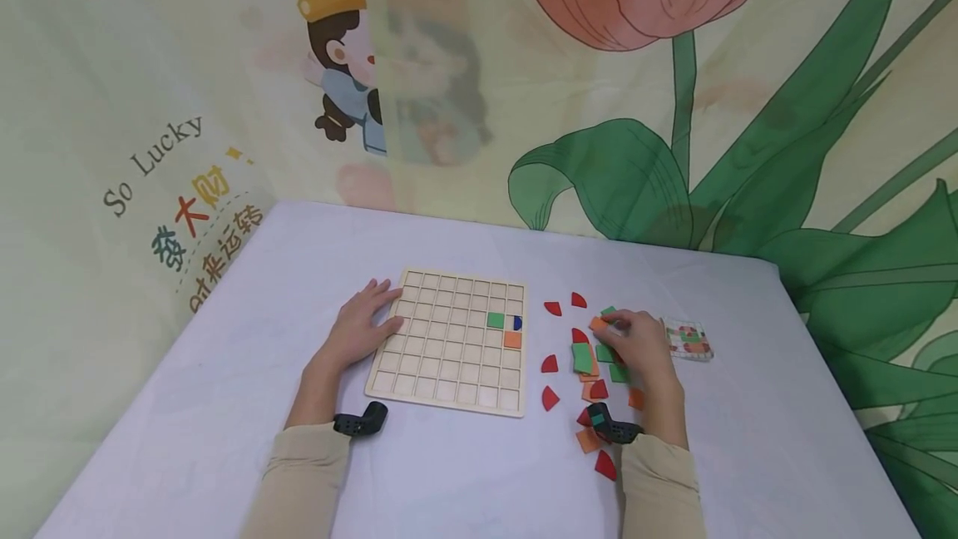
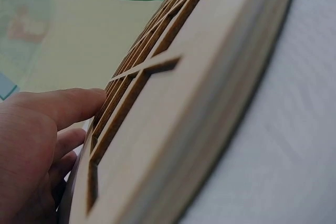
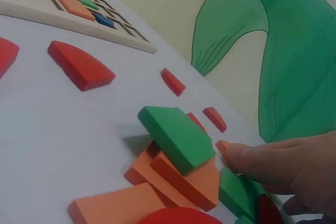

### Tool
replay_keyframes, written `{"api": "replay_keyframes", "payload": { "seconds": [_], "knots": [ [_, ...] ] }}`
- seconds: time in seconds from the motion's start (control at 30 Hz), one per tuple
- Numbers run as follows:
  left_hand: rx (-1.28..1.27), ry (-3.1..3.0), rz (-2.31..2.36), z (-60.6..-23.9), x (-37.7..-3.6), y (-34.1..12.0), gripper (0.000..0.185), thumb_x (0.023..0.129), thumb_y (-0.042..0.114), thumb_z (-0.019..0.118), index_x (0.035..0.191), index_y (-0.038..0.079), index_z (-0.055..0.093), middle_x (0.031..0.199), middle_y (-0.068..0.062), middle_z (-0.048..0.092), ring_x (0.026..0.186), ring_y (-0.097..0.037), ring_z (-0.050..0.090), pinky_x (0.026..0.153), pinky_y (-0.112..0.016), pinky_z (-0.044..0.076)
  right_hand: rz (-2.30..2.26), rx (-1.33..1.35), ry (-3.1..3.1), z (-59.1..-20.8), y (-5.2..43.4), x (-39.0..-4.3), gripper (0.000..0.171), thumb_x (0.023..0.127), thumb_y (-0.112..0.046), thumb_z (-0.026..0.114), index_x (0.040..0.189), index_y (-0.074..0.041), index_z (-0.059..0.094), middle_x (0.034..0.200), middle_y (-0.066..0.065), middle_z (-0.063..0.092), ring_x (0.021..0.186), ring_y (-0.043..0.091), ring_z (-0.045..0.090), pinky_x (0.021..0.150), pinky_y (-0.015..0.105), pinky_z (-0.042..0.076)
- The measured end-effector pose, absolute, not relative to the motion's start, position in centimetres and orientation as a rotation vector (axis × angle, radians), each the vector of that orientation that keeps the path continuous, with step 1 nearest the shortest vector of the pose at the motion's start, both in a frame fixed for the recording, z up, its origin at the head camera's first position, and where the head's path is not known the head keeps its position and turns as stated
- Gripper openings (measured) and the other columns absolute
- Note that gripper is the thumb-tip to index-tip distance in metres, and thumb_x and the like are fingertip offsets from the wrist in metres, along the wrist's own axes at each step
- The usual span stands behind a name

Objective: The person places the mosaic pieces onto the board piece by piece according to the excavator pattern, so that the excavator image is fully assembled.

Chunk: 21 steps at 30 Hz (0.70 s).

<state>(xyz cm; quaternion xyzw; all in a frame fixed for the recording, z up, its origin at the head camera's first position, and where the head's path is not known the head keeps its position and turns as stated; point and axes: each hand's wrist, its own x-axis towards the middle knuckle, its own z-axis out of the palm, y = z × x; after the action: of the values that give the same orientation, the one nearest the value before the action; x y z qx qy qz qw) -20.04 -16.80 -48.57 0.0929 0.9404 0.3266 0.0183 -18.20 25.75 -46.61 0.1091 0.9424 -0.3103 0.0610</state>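
Observation:
A wooden grid board (image 1: 443, 348) lies flat on the table. My left hand (image 1: 359, 327) rests at its left edge, thumb and fingers loosely extended over the rim. Set in cells near the board's right side are a green square (image 1: 496, 320), an orange square (image 1: 512, 340) and a blue half-round piece (image 1: 517, 323). Over the pile of loose tiles, my right hand (image 1: 642, 343) pinches a small orange tile (image 3: 222, 148) between thumb and fingers; its far part is hidden by the fingers. Below it, a green tile (image 3: 178, 135) leans on orange tiles (image 3: 184, 179).
Several red quarter-round pieces (image 1: 550, 398) lie scattered between board and pile. A patterned card (image 1: 688, 340) lies to the right of my right hand. The white-covered table (image 1: 224, 373) meets a printed cloth backdrop (image 1: 449, 181) at its far edge.

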Motion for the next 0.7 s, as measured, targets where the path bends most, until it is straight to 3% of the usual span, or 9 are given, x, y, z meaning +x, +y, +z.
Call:
{"api": "replay_keyframes", "payload": {
  "seconds": [0.23, 0.53, 0.7],
  "knots": [
    [0.281, 2.916, 1.022, -48.5, -20.0, -16.8, 0.056, 0.092, 0.031, 0.058, 0.141, 0.007, 0.044, 0.154, -0.016, 0.030, 0.147, -0.034, 0.014, 0.118, -0.057, 0.010, -0.956, 0.479, 2.935, -47.0, 25.3, -18.7, 0.050, 0.094, -0.031, 0.059, 0.138, -0.009, 0.048, 0.118, 0.021, 0.050, 0.103, 0.032, 0.047, 0.083, 0.041, 0.054],
    [0.270, 2.924, 1.004, -48.4, -20.0, -16.7, 0.055, 0.093, 0.032, 0.056, 0.141, 0.007, 0.044, 0.154, -0.016, 0.030, 0.147, -0.033, 0.014, 0.119, -0.055, 0.009, -0.910, 0.611, 3.018, -47.5, 24.8, -19.1, 0.039, 0.093, -0.028, 0.061, 0.126, -0.007, 0.058, 0.115, 0.021, 0.055, 0.103, 0.033, 0.049, 0.088, 0.047, 0.049],
    [0.281, 2.927, 1.002, -48.5, -20.0, -16.8, 0.055, 0.093, 0.033, 0.056, 0.140, 0.007, 0.045, 0.154, -0.016, 0.031, 0.147, -0.033, 0.015, 0.120, -0.054, 0.009, -1.065, 0.686, 2.986, -47.6, 24.5, -19.1, 0.033, 0.093, -0.024, 0.062, 0.121, -0.008, 0.058, 0.115, 0.019, 0.058, 0.099, 0.031, 0.051, 0.083, 0.041, 0.051]
  ]
}}
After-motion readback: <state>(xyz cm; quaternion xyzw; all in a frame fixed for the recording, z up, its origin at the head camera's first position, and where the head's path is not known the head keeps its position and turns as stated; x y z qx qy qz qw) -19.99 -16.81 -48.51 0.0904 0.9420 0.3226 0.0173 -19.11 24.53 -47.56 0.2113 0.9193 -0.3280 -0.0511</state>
